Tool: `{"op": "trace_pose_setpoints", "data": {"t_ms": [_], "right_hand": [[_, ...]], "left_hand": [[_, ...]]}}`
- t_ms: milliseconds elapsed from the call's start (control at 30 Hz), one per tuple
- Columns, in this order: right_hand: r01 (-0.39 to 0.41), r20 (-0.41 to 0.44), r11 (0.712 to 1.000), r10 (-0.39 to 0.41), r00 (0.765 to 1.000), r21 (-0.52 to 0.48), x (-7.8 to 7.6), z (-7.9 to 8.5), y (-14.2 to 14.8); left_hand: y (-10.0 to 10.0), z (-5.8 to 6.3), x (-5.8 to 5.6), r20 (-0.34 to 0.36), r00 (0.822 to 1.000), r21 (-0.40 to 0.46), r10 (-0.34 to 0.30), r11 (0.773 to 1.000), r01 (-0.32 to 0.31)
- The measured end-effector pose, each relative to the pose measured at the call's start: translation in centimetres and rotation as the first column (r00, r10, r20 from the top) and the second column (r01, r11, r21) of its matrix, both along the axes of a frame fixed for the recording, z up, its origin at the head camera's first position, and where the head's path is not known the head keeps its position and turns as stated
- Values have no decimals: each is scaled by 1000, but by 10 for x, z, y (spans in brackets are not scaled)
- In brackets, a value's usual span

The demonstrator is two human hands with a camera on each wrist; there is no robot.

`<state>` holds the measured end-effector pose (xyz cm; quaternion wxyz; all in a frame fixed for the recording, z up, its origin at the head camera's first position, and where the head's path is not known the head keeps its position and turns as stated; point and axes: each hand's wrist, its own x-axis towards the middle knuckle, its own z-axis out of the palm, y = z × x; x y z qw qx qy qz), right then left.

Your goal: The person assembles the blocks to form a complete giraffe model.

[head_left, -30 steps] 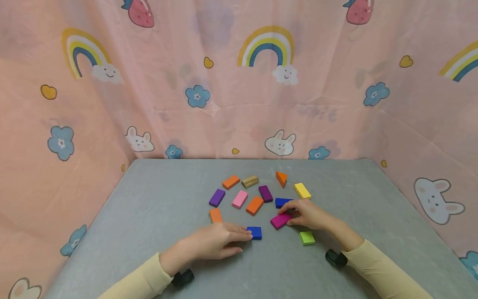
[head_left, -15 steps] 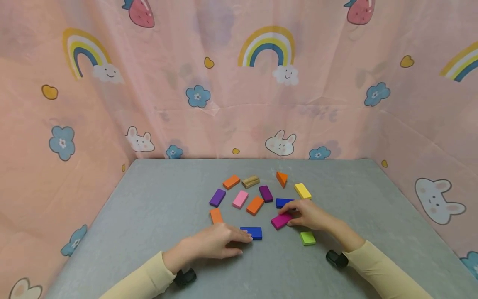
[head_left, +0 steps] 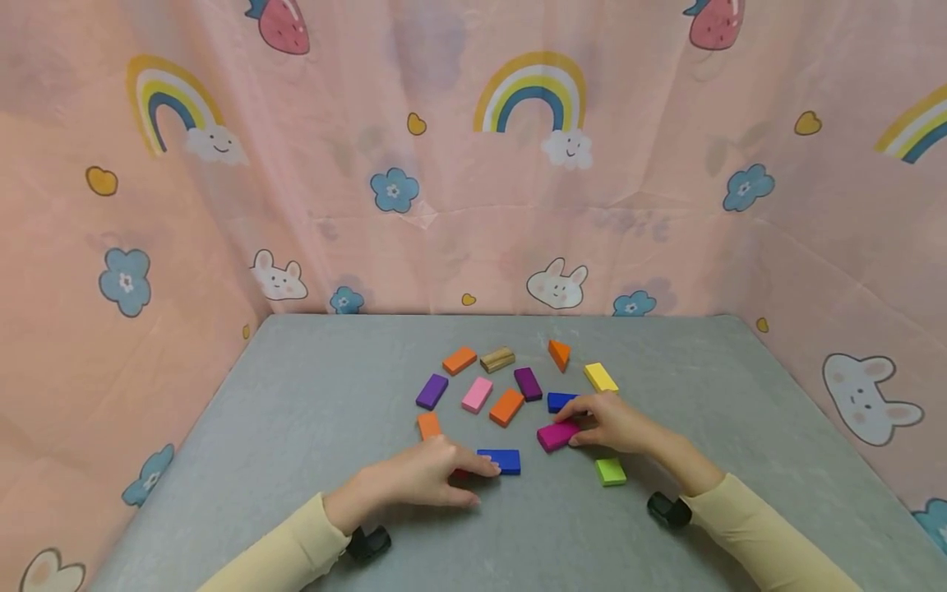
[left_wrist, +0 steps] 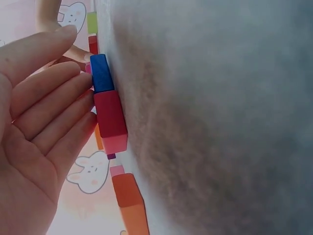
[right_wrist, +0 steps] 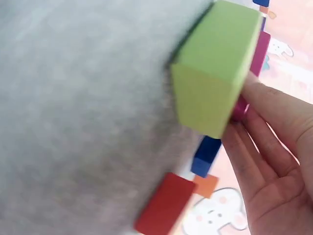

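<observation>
My left hand (head_left: 422,475) reaches flat over a blue block (head_left: 506,462), fingers straight and fingertips at its left part. In the left wrist view, the blue block (left_wrist: 101,73) lies end to end with a red block (left_wrist: 111,117), and the fingertips are right at both. From above, the hand hides most of that red block. Farther right, my right hand (head_left: 617,425) pinches a magenta block (head_left: 555,437) between thumb and fingers, low over the table. A second blue block (head_left: 561,402) lies just behind those fingers. Close to the right wrist sits a lime-green block (head_left: 610,472).
Behind the hands lie orange (head_left: 506,408), pink (head_left: 477,395), purple (head_left: 432,391), plum (head_left: 528,384) and yellow (head_left: 601,377) blocks, a wood-brown piece (head_left: 497,359) and an orange triangle (head_left: 559,355). Another red block (right_wrist: 166,203) shows in the right wrist view. A patterned curtain (head_left: 444,247) borders the grey table (head_left: 333,370).
The left fingers have shifted and parted, uncovering more of the blue block and a bit of red beneath them. My right hand holds the magenta block in the same spot.
</observation>
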<state>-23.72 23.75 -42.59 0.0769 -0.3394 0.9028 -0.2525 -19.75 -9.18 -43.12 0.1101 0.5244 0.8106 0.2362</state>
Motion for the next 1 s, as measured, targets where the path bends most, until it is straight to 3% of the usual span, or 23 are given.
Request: {"op": "trace_pose_setpoints", "data": {"t_ms": [167,333,500,1000], "right_hand": [[12,-44,1000,-13,999,-9,3,10,-11],[0,-19,1000,0,1000,-29,5,17,-32],[-7,22,999,8,1000,-51,6,17,-50],[-6,24,1000,6,1000,-16,4,9,-78]], "left_hand": [[0,2,-1,11,1000,-5,-2,1000,2],[1,3,-1,6,1000,-6,-5,1000,5],[2,3,-2,-1,1000,-5,-3,1000,3],[3,3,-3,-15,1000,-11,-7,1000,7]]}}
